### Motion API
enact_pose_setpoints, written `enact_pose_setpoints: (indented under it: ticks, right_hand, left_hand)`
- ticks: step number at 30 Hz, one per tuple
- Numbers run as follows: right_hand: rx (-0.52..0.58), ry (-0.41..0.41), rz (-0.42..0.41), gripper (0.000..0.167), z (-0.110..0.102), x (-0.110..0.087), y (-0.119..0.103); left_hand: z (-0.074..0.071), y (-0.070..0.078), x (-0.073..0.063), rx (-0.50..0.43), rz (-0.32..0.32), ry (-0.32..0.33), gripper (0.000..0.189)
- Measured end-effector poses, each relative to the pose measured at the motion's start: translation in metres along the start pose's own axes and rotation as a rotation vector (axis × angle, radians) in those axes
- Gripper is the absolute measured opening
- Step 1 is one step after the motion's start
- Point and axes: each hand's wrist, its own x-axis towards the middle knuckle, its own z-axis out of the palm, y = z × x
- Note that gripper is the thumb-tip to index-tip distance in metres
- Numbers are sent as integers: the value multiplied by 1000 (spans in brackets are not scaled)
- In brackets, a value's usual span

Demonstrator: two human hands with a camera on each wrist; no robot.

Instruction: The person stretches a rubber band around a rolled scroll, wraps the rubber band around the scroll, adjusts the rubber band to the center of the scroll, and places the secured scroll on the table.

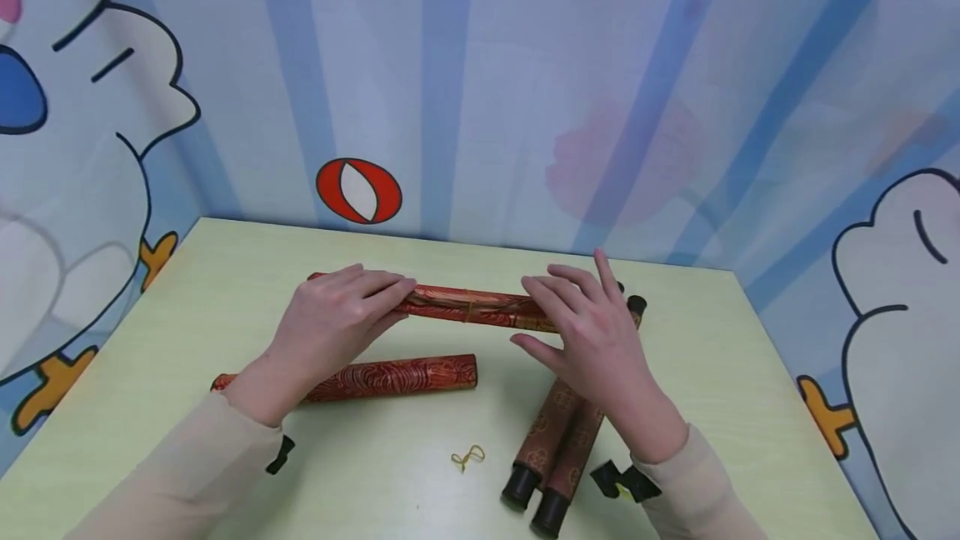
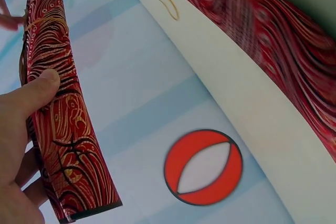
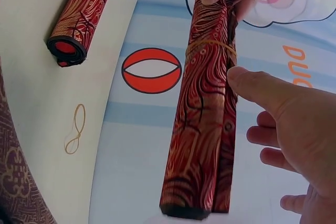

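Observation:
A red roll with swirling black and gold patterns [image 1: 487,307] is held raised, nearly level, above the table. A thin rubber band [image 3: 210,44] circles its middle. My left hand [image 1: 337,307] grips the roll toward its left end, thumb on one side and fingers on the other. At the other end my right hand [image 1: 592,332] has its fingers spread and apart from the roll. Its thumb [image 3: 247,85] lies at the roll's loose long edge; whether it presses there I cannot tell. A second red roll [image 1: 420,376] lies on the table, partly hidden by my left forearm.
Two brown patterned scrolls with black end caps [image 1: 546,432] lie side by side under my right hand. Between them and the second red roll is a loose, twisted rubber band [image 1: 463,462]. The pale table [image 1: 255,273] ends at a printed cartoon backdrop [image 1: 480,107].

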Motion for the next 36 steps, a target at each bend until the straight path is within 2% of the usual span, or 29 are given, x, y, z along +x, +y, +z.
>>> enact_pose_setpoints:
  ticks: [4, 8, 18, 24, 30, 36]
  right_hand:
    - [15, -6, 13, 69, 1, -3, 1]
    - [26, -35, 39, 68, 1, -8, 3]
    - [6, -220, 127, 65, 8, -27, 5]
    - [30, -267, 142, 62, 11, -38, 2]
    - [50, -281, 144, 61, 12, -46, 0]
    - [79, -339, 194, 60, 10, -56, -3]
  left_hand:
    - [-6, -16, -7, -17, -52, -37, 44]
    - [-13, -32, -9, -2, -114, -121, 44]
    - [-22, -71, -9, 34, -291, -358, 44]
    - [-11, -85, -17, 23, -345, -456, 41]
    - [4, -99, -29, 5, -368, -496, 40]
    - [16, -116, -44, -5, -391, -560, 42]
